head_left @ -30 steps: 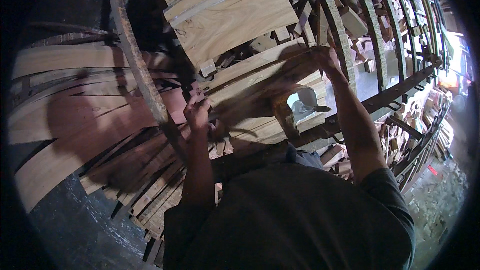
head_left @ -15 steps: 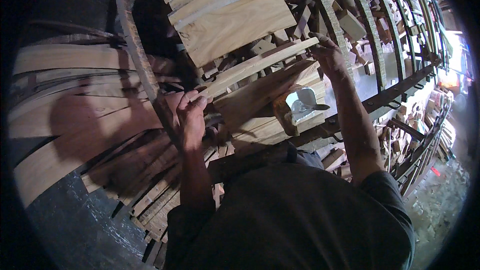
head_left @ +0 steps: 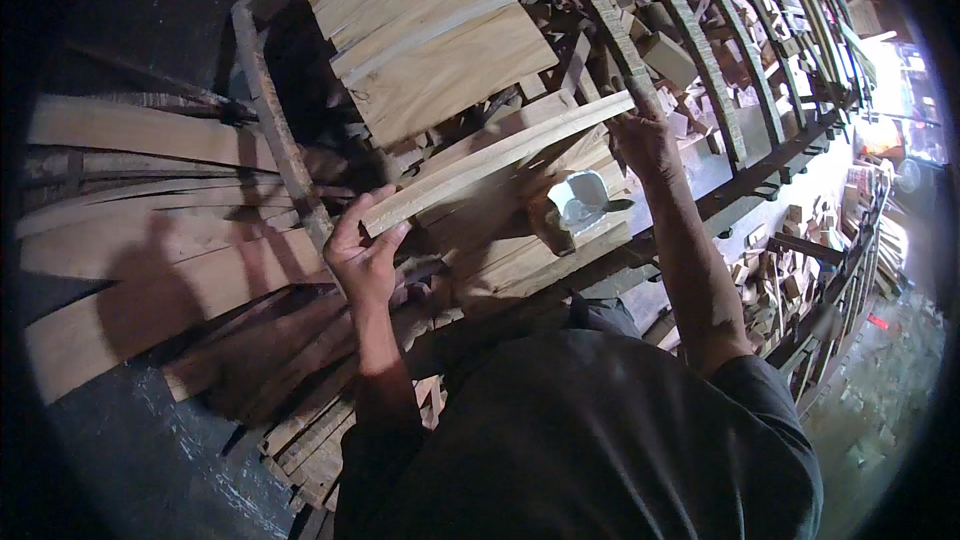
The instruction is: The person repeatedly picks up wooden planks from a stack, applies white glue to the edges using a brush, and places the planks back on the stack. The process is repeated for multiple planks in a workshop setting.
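A long, narrow wooden board [head_left: 500, 152] is held up between my two hands, slanting from lower left to upper right. My left hand [head_left: 365, 252] is closed around its near-left end, thumb underneath and fingers along the outer side. At the far-right end, my right hand [head_left: 645, 142] grips the board, its fingers partly hidden behind it. Below the board and close to my body stands a brownish tub [head_left: 550, 225] with a white, paste-like coating inside. A short, dark-tipped tool [head_left: 618, 205] rests across its rim. Pale boards [head_left: 500, 265] lie under the tub.
A wide panel of joined boards [head_left: 430, 50] lies beyond my hands. Upright slats of a rack [head_left: 715, 70] run along the right, with wood offcuts [head_left: 665, 60] behind them. Long planks [head_left: 150, 270] are stacked at left, past a rusty metal bar [head_left: 270, 120].
The board has been raised and turned so its edge faces up more. My left hand has shifted left and closed around its end. The whole view has moved slightly.
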Motion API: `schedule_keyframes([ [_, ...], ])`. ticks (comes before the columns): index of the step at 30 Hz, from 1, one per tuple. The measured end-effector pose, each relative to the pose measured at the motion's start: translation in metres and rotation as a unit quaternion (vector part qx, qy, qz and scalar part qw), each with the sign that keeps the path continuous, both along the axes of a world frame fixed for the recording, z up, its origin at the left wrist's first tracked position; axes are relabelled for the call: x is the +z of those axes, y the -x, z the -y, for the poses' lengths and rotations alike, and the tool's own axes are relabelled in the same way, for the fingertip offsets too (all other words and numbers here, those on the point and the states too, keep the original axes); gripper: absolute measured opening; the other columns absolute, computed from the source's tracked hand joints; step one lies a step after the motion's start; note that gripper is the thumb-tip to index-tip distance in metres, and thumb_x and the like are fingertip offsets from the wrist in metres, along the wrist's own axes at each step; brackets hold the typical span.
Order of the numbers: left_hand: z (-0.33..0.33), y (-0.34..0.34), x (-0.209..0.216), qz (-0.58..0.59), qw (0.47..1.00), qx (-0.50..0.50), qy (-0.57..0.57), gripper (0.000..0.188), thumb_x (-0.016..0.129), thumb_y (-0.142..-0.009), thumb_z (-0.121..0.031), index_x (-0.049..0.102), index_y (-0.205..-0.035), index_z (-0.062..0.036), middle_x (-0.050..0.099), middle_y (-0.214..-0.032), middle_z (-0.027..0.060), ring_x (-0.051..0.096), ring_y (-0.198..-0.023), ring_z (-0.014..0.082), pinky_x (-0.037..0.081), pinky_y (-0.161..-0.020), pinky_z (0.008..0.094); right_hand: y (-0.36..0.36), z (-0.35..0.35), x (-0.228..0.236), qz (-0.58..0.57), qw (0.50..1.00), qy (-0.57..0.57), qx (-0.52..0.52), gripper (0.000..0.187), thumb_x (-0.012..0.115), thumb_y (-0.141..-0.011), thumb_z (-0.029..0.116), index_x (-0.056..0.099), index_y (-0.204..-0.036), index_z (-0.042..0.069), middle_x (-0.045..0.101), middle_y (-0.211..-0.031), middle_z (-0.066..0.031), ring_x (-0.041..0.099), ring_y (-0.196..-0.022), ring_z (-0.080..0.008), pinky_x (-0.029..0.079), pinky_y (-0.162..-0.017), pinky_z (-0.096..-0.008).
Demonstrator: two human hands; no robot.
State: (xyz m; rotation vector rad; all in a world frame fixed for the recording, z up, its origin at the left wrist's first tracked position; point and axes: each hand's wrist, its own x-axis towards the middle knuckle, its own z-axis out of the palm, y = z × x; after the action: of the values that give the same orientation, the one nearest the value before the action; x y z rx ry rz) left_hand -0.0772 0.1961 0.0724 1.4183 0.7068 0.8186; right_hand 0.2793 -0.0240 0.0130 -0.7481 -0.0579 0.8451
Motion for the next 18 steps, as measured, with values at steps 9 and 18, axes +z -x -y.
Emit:
schedule_keyframes([
  [9, 0.023, 0.013, 0.038, 0.043, 0.998, -0.043, -0.014, 0.056, 0.066, -0.077, 0.013, 0.052, -0.13, -0.0004, 0.064, -0.12, 0.0203, 0.064, -0.108, 0.0258, 0.057, -0.087, 0.0369, 0.028, 0.041, 0.048, 0.066, 0.997, 0.03, -0.034, 0.073, 0.055, -0.081, -0.006, 0.028, -0.149, -0.001, 0.038, -0.15, -0.0174, 0.043, -0.134, -0.0306, 0.03, -0.116, -0.0434],
  [18, 0.072, 0.026, 0.092, 0.067, 0.995, -0.03, -0.067, 0.043, 0.07, -0.088, -0.01, 0.054, -0.125, 0.0055, 0.066, -0.112, 0.0218, 0.067, -0.1, 0.0295, 0.057, -0.085, 0.0405, 0.032, 0.104, 0.029, 0.091, 0.995, 0.039, 0.029, 0.042, 0.062, -0.092, 0.009, 0.053, -0.131, -0.001, 0.062, -0.115, -0.0098, 0.06, -0.106, -0.0223, 0.05, -0.093, -0.0342],
])
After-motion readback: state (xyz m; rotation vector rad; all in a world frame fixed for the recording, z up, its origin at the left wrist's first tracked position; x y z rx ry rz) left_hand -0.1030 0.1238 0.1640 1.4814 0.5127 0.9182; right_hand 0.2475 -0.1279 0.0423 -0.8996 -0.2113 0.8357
